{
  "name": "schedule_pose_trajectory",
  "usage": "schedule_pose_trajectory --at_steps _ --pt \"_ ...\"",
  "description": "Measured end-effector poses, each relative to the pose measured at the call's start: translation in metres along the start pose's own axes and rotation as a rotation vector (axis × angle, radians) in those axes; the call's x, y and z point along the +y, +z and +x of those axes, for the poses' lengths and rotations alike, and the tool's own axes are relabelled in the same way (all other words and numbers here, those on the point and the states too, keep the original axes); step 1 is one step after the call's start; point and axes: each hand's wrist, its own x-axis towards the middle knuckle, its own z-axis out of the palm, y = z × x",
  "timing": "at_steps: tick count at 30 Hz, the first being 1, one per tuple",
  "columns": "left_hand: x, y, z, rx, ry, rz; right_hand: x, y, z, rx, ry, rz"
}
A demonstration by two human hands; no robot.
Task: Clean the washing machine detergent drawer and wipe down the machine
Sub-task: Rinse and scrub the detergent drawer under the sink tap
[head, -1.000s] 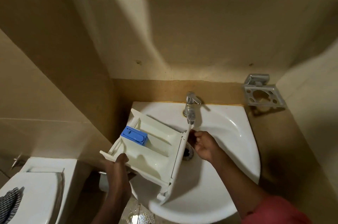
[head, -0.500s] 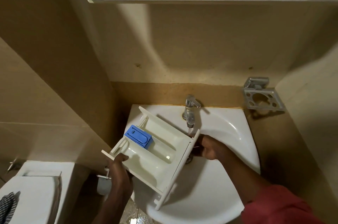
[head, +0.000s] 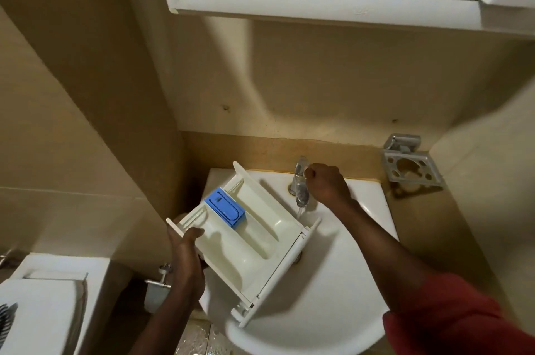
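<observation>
The white detergent drawer (head: 252, 241) is held tilted over the white sink (head: 341, 291). A blue insert (head: 225, 208) sits in its upper left compartment. My left hand (head: 186, 256) grips the drawer's near left corner, thumb on the rim. My right hand (head: 325, 183) is curled round the handle of the chrome tap (head: 300, 189) at the back of the sink. A thin stream of water runs from the spout, just past the drawer's far right corner.
A white mirror cabinet (head: 318, 4) hangs overhead. A metal holder (head: 411, 165) is fixed to the wall at the right. A white toilet cistern (head: 46, 296) stands at the lower left, with a chrome wall fitting (head: 162, 276) between it and the sink.
My right hand let go of the drawer's front edge and rose to the tap. The drawer stays over the sink in my left hand alone.
</observation>
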Motion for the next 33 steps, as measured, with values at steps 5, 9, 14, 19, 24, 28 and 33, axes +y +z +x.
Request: schedule_pose_trajectory --at_steps 5,9,14,19,24,28,33 --pt "0.006 0.003 0.002 -0.049 0.005 -0.021 -0.006 -0.012 -0.009 -0.114 -0.021 -0.030" --pt "0.001 0.005 -0.002 -0.062 -0.056 -0.038 0.010 -0.024 -0.050 -0.087 0.096 0.407" --pt "-0.008 0.015 -0.012 -0.075 -0.111 -0.151 0.030 -0.003 -0.112 -0.204 0.390 0.941" --pt "-0.006 0.022 -0.017 -0.177 -0.132 -0.210 0.037 0.005 -0.123 -0.345 0.441 1.206" --pt "-0.002 0.022 -0.014 -0.345 -0.147 -0.266 0.031 -0.020 -0.120 -0.312 0.289 1.276" --pt "0.010 0.026 -0.006 -0.540 -0.150 -0.151 0.028 -0.044 -0.107 -0.227 0.233 1.179" --pt "0.032 0.032 -0.004 -0.737 0.018 0.096 0.034 -0.048 -0.098 -0.119 0.163 1.070"
